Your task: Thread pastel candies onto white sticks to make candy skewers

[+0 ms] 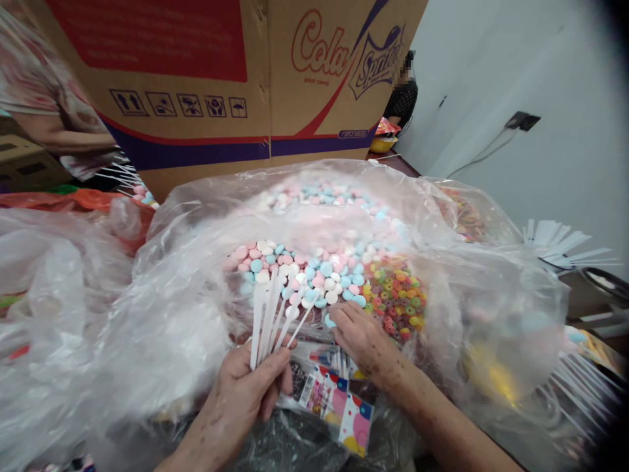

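A fan of thin white plastic sticks (270, 308) rises from my left hand (253, 377), whose fingers are wrapped round their lower ends. Right of it, my right hand (361, 337) is closed with its fingers curled down, a round blue candy (330, 321) at its fingertips. Just beyond both hands lies a heap of pink, white and blue button-shaped candies (314, 282) in a clear plastic bag (196, 282). Small coloured ring candies (396, 295) lie beside them on the right. Below the hands are printed packets (334, 406) with colourful dots.
A large cardboard box (236, 124) stands behind the candy. More white sticks (560, 242) lie at the right, with another bundle (584, 387) lower down. Red plastic (73, 203) lies at the left. A person (54, 98) is at the left, and another person (405, 98) behind the box.
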`<state>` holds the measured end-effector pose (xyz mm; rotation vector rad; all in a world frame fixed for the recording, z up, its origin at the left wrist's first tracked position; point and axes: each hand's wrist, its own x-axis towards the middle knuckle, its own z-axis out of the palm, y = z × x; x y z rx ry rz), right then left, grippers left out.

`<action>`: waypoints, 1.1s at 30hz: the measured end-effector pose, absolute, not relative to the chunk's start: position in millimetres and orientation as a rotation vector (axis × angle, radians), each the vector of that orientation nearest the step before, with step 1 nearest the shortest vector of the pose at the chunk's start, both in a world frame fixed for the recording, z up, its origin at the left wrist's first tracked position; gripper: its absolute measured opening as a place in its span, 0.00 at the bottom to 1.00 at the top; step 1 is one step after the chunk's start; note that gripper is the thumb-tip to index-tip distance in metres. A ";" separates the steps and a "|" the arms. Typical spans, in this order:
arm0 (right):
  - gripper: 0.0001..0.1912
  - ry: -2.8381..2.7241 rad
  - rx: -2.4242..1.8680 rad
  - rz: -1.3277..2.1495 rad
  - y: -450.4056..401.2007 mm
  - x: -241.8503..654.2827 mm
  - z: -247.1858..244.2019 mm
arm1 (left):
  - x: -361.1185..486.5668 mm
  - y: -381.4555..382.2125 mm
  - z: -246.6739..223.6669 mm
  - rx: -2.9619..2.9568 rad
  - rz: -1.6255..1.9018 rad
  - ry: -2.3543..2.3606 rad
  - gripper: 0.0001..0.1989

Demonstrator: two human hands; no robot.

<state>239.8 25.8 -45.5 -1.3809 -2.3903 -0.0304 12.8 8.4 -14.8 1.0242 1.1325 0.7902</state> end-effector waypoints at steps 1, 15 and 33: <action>0.12 -2.376 -1.378 -0.046 27.2 239.7 -44.8 | 12.9 8.3 -15.2 1.043 0.782 1.130 0.16; 0.12 -2.171 -1.417 0.077 34.2 249.8 -53.8 | 15.1 10.1 -21.0 1.259 0.637 1.196 0.21; 0.09 -1.617 -1.564 0.624 29.3 244.7 -31.2 | 14.3 2.8 -16.3 1.303 0.707 1.270 0.17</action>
